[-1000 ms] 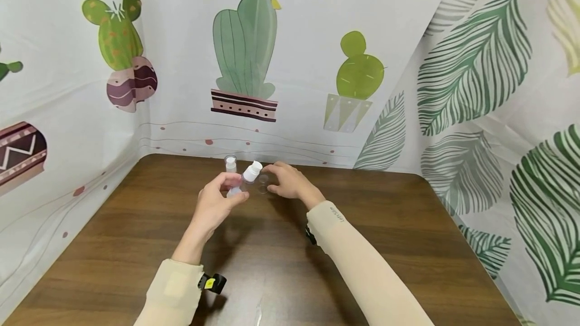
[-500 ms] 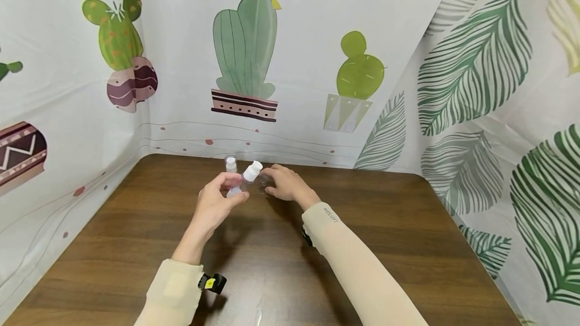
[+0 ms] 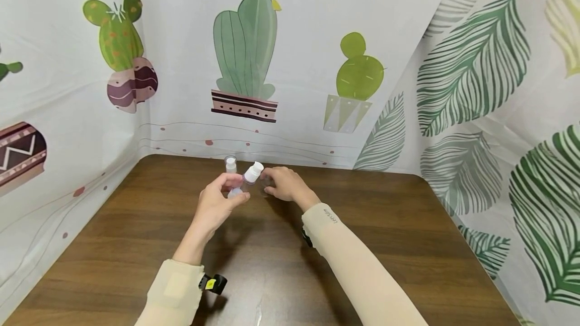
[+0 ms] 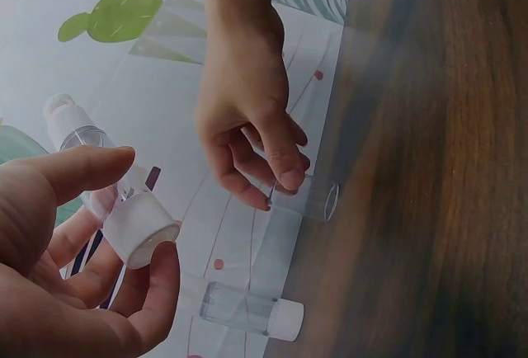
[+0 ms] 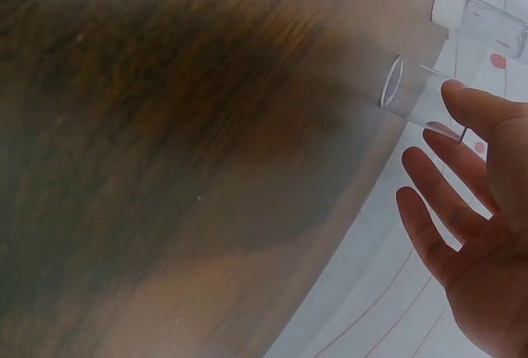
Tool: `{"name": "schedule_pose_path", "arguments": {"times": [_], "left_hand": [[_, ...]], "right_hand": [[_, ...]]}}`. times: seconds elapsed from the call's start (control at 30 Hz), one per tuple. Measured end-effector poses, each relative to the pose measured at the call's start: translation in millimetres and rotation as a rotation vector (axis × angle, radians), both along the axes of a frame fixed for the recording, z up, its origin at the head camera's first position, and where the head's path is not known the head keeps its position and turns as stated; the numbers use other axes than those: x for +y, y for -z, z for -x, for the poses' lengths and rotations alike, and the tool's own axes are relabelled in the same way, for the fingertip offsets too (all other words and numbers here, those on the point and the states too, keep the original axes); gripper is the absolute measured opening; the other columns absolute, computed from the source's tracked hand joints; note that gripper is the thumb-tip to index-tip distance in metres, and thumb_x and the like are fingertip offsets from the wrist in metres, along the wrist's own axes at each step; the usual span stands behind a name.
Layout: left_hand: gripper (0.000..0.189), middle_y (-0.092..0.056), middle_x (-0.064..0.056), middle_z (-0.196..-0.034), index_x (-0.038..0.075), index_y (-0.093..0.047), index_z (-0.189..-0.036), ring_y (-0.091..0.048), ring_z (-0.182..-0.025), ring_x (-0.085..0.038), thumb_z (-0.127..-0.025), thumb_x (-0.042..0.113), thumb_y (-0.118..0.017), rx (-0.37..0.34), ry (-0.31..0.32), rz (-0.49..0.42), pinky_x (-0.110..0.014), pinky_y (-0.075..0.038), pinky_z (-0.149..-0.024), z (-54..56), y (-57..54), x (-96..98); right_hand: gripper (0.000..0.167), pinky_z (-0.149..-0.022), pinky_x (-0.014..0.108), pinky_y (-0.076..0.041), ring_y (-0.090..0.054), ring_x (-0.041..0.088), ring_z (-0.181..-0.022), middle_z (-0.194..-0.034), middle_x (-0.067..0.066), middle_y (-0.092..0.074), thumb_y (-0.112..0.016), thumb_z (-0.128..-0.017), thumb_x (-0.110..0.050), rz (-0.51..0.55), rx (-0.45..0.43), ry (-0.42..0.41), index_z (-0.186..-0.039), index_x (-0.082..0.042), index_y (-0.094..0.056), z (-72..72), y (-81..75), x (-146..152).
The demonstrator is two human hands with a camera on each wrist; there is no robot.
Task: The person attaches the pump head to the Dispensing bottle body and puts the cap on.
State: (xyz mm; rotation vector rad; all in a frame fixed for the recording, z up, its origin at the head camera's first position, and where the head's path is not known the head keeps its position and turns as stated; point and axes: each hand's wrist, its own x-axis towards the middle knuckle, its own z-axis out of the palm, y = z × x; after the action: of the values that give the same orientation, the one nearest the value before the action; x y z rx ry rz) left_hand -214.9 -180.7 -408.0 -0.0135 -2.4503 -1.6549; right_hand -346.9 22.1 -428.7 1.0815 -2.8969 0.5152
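Two small clear bottles with white tops, one loose clear cap, two hands.

Bottle one: a spray bottle (image 3: 246,179) with a white pump head, tilted, top leaning right and away. Left hand (image 3: 216,205) holds it above the counter (image 3: 408,245), fingers and thumb curled round the lower body; grip closed on the bottle. In the left wrist view the white head (image 4: 140,228) sits between thumb and fingertips.

Bottle two: a second bottle (image 3: 231,164) stands upright on the counter near the far edge, just behind the left hand, apart from both hands. Same one shows in the left wrist view (image 4: 247,308).

The clear cap (image 3: 267,183): a see-through tube, open end visible as a ring in the right wrist view (image 5: 412,94). Right hand (image 3: 285,185) has thumb and forefinger on it; remaining fingers (image 5: 437,185) spread and fairly straight. Grip is a light pinch on the cap. Cannot tell if the cap touches the counter.

Cap and held bottle lie close, not touching.

Surroundings: dark wood counter, cloth backdrop (image 3: 244,49) printed with cacti behind and to the left, leaf print to the right. Both forearms in beige sleeves (image 3: 358,265). Nothing between the hands but bare counter.
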Motion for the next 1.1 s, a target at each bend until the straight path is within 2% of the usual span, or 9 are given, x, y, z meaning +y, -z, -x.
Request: {"name": "schedule_pose_path", "arguments": {"times": [0.23,0.43,0.57,0.77,1.1], "left_hand": [[0.042,-0.071,-0.009,-0.127,0.014,-0.069,-0.128,-0.062,-0.122,-0.025,-0.089,0.018,-0.086,0.011,0.000,-0.005,-0.043,-0.044,-0.101,1.1,0.1,1.4],[0.042,-0.071,-0.011,-0.128,0.013,-0.069,-0.127,-0.062,-0.122,-0.026,-0.089,0.015,-0.085,0.013,0.007,-0.022,-0.050,-0.043,-0.106,1.7,-0.1,3.7],[0.042,-0.071,-0.010,-0.128,0.014,-0.069,-0.127,-0.062,-0.121,-0.026,-0.089,0.016,-0.085,0.010,0.010,-0.015,-0.046,-0.044,-0.103,1.3,0.1,4.6],[0.042,-0.072,-0.009,-0.127,0.015,-0.069,-0.126,-0.063,-0.120,-0.024,-0.088,0.016,-0.086,0.006,0.008,-0.008,-0.042,-0.044,-0.100,0.4,1.0,5.6],[0.041,-0.073,-0.008,-0.126,0.015,-0.070,-0.126,-0.063,-0.116,-0.024,-0.088,0.016,-0.086,0.012,0.025,0.002,-0.041,-0.047,-0.097,0.0,2.4,10.7]], "right_hand": [[0.034,-0.092,0.043,-0.056,-0.070,0.019,-0.104,-0.114,0.002,-0.076,-0.077,-0.098,-0.019,0.023,0.000,0.000,-0.132,-0.015,-0.070,-2.7,-5.5,10],[0.036,-0.092,0.043,-0.057,-0.070,0.021,-0.106,-0.116,0.003,-0.075,-0.076,-0.099,-0.019,0.054,0.026,-0.015,-0.135,-0.014,-0.070,-5.4,-11.9,26],[0.034,-0.088,0.043,-0.057,-0.071,0.024,-0.103,-0.111,0.002,-0.074,-0.077,-0.098,-0.018,0.087,0.036,-0.017,-0.131,-0.012,-0.072,-8.3,-15.9,36],[0.032,-0.090,0.043,-0.055,-0.071,0.029,-0.103,-0.109,0.004,-0.075,-0.078,-0.097,-0.014,0.149,0.066,-0.026,-0.128,-0.009,-0.073,-15.2,-24.2,49],[0.032,-0.097,0.042,-0.056,-0.072,0.020,-0.106,-0.113,0.003,-0.077,-0.080,-0.095,-0.013,0.257,0.097,0.006,-0.126,-0.011,-0.074,-30.4,-34.5,65]]}}
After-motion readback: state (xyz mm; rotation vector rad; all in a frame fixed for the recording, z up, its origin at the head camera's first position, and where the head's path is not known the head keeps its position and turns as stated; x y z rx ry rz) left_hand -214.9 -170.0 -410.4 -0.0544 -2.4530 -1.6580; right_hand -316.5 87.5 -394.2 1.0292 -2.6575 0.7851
